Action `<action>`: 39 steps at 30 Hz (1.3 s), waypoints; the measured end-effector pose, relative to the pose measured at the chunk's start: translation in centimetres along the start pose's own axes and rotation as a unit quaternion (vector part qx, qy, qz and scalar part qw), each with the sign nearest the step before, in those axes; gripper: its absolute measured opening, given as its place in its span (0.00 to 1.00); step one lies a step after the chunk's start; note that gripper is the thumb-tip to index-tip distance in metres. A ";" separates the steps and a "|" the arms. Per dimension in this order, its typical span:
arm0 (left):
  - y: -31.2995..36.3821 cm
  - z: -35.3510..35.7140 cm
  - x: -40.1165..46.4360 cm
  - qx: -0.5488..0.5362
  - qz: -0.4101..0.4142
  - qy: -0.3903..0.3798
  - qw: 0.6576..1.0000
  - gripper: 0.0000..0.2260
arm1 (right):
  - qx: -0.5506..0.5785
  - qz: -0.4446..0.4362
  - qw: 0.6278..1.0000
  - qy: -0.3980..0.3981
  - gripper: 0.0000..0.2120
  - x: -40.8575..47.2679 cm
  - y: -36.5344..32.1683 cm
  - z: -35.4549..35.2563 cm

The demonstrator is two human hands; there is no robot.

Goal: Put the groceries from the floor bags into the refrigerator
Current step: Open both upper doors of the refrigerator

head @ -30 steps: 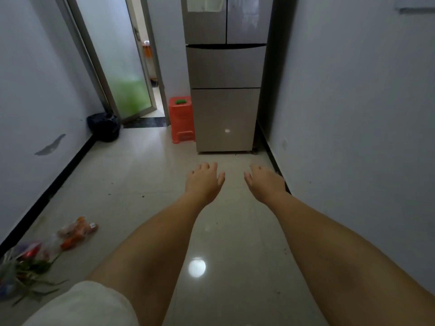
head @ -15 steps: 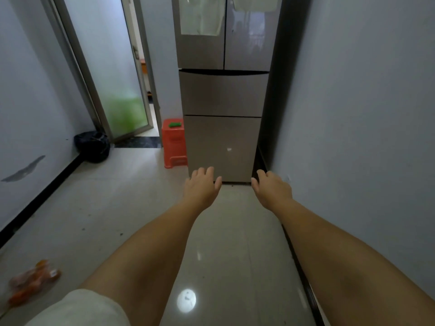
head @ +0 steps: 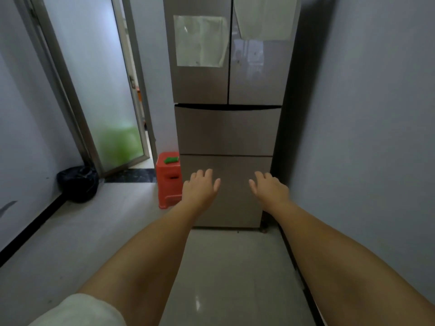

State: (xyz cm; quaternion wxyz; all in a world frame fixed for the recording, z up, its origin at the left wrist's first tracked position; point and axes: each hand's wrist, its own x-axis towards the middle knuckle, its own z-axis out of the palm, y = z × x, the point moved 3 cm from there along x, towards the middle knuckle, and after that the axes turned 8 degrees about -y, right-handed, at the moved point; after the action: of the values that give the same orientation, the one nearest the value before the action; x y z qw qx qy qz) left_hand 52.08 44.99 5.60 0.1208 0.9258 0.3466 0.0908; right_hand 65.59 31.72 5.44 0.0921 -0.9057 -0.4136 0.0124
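1. I hold both arms stretched forward toward the refrigerator (head: 226, 128), which stands at the end of the corridor against the right wall (head: 367, 137), all its doors and drawers closed.
2. My left hand (head: 200, 187) and right hand (head: 270, 188) are empty, fingers straight and relaxed, palms down. I judge they are ready to reach a door, because nothing can go inside before it is opened.
3. The hands appear in front of the lowest drawer but do not touch it, as far as I can tell.
4. A red stool (head: 169, 180) stands just beside the refrigerator, and a black bag (head: 77, 183) lies near the glass door (head: 94, 90).
5. Compared with one second ago, the refrigerator is nearer and shows more of its upper doors; the grocery bags on the floor at the left are no longer in view.
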 end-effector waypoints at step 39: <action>-1.0 1.3 65.6 -0.773 -0.205 -0.028 0.600 0.31 | 0.819 0.173 0.547 -0.032 0.31 66.2 2.0 -0.9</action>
State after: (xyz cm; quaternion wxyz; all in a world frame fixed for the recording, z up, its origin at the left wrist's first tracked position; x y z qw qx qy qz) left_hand 100.53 89.01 9.61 0.8165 0.3934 0.3238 0.2714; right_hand 110.66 80.08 9.49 0.7762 -0.4909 -0.0625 0.3906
